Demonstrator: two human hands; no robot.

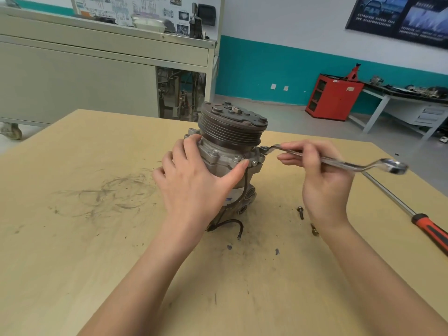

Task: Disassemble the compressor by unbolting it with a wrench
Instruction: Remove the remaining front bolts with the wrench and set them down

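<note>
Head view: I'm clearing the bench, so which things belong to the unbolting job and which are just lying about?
In the job: compressor, held by left hand; wrench in right hand, its ring on a flange bolt.
Lying about: two loose bolts, long red-handled tool, both on the table.

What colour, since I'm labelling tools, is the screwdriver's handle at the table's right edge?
The screwdriver handle is orange-red with black; head view.

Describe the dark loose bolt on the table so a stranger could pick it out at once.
Start at the compressor standing pulley-up mid-table. On the wooden table to its right, just left of the wrist of the right hand, lies a short dark bolt. Unlike the brassy fastener nearer the viewer, half hidden by that wrist, it shows fully, head pointing away.
</note>
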